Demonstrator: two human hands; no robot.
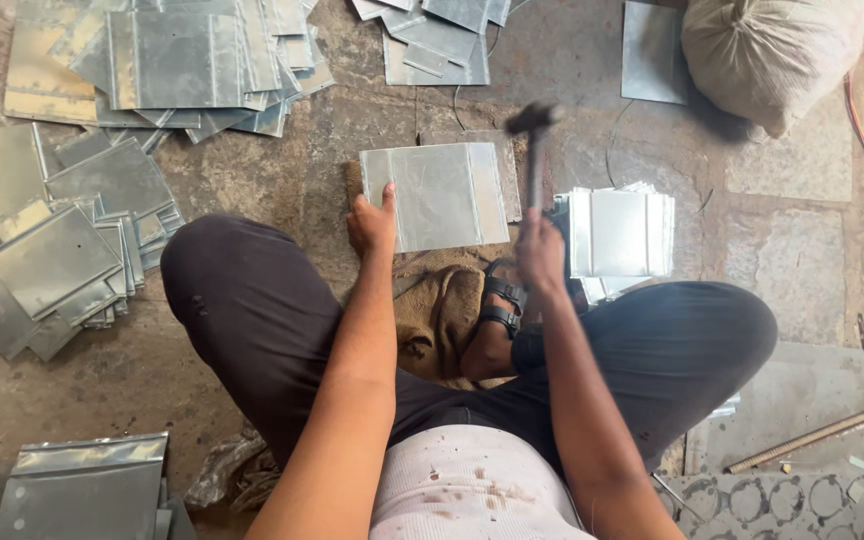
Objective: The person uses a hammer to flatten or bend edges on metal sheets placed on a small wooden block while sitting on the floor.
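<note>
sheet handling: thin sheet-metal panel (440,195), likely light but stiff enough to hold flat; edges look sharp and the face slick, so best held by pressing flat on a side margin, away from the folded rims
sheet look: dull grey galvanised square, streaky sheen, 1 raised fold line near its right side, left edge also bent up slightly
sheet position: flat on the stone floor (812,260) in front of the crossed legs, partly over a brown rag (442,310); touching the left hand, just left of the hammer shaft
left hand: left hand (370,222) closed down on the panel's left edge, thumb on top, fingers under or behind, pinning it
right hand: right hand (540,255) fisted tight round the hammer handle, low on the shaft
hammer: hammer (532,130) raised, dark head blurred above the panel's top right corner, so mid-swing by the look of it; likely heavy-headed, wooden shaft
hammer hold: grip near the shaft end suits a full swing
nearby stack right: pile of folded panels (620,232) just beside the right hand, by the sandalled foot (500,305)
left piles: loose sheets (62,260) scattered well apart on the left, more at top left (172,65)
other: cloth sack (772,50) top right; metal rod (817,435) lower right; 1 more stack (82,490) bottom left
risk: thumb sits on the struck panel, though clear of the fold line
</note>
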